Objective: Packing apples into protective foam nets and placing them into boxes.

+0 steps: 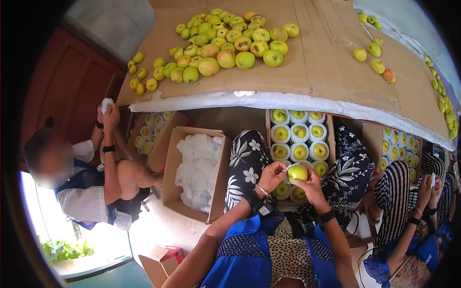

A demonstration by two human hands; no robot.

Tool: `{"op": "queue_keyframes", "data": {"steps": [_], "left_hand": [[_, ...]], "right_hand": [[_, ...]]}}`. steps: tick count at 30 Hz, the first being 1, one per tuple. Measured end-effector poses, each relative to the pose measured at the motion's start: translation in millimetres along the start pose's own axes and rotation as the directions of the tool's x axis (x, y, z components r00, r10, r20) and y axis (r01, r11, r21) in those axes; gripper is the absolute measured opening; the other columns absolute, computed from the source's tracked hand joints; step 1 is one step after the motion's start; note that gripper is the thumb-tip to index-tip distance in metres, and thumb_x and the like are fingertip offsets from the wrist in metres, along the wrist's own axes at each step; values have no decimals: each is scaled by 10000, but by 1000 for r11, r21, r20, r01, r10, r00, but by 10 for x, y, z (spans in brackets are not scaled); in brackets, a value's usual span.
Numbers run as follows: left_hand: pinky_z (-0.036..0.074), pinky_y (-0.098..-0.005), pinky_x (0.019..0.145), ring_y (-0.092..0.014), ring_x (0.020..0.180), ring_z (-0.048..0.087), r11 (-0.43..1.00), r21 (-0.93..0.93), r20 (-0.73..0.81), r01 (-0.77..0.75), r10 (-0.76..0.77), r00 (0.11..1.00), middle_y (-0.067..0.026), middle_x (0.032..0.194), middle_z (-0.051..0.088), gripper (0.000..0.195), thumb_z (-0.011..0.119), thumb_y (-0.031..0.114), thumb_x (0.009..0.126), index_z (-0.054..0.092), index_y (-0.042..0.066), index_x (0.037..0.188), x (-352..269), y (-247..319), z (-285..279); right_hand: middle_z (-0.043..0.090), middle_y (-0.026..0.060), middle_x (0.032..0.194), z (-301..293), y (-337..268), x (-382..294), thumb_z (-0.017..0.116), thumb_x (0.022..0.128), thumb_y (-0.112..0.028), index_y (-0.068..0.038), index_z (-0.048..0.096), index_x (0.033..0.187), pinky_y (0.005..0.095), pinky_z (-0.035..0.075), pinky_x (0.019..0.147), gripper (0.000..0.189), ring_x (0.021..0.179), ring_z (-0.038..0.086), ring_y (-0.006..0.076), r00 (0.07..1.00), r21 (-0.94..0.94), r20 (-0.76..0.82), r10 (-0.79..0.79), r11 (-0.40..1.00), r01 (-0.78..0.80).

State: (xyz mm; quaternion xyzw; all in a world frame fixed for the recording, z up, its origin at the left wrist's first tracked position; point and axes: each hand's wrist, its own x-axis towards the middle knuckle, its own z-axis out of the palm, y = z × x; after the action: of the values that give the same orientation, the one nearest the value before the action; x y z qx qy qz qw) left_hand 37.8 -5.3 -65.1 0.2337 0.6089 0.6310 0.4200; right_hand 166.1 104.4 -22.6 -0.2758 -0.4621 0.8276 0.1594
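A green-yellow apple (298,173) is held up above an open cardboard box. My right hand (312,187) grips it from the right with thumb and fingers. At its left side, my left hand (272,177) pinches the edge of a white foam net sleeve (287,168), most of which is hidden. Under my hands, between my knees, the cardboard box (267,126) holds rows of apples in white foam nets (299,133). Left of my leg stands another cardboard box (168,172), filled with loose white foam nets (201,162).
A cardboard-covered table (324,72) crosses the top, bearing many loose apples (216,43). One person (90,176) sits at the left with a white thing in hand, another (414,223) at the right. Boxes of netted apples (153,127) stand near both. A small box (158,261) lies lower left.
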Motion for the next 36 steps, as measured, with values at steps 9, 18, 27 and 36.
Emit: {"op": "queue_keyframes", "data": {"steps": [9,18,27,36], "left_hand": [[419,-184,625,-28,712,494,999,43,97,-12,8,995,25,772,542,98,548,-15,780,527,24,868,-22,94,16],[405,-179,667,-28,732,484,996,-82,263,43,-20,965,47,751,509,126,573,10,802,510,57,901,-10,334,132],[387,-364,898,-252,1159,375,897,-157,390,413,-328,861,-93,1289,323,866,658,327,759,59,124,1350,-85,381,221],[455,-256,774,-121,951,503,895,-358,85,266,-252,964,-26,1049,519,526,646,191,784,373,70,1218,-18,323,120]], "right_hand": [[533,76,944,-118,102,-26,762,591,-161,-6,425,1101,283,439,755,631,870,535,167,1000,-522,23,-8,853,19],[486,181,955,-53,-58,162,745,534,-174,-25,431,1067,414,392,784,636,903,470,364,817,-900,-7,-577,359,246],[481,175,921,88,-173,97,711,540,-168,-20,433,1015,417,397,724,570,865,467,346,834,-958,21,-552,229,176],[538,108,990,83,-177,82,616,739,-87,-9,499,1015,268,466,666,310,860,556,157,965,-415,27,-260,876,247]]}}
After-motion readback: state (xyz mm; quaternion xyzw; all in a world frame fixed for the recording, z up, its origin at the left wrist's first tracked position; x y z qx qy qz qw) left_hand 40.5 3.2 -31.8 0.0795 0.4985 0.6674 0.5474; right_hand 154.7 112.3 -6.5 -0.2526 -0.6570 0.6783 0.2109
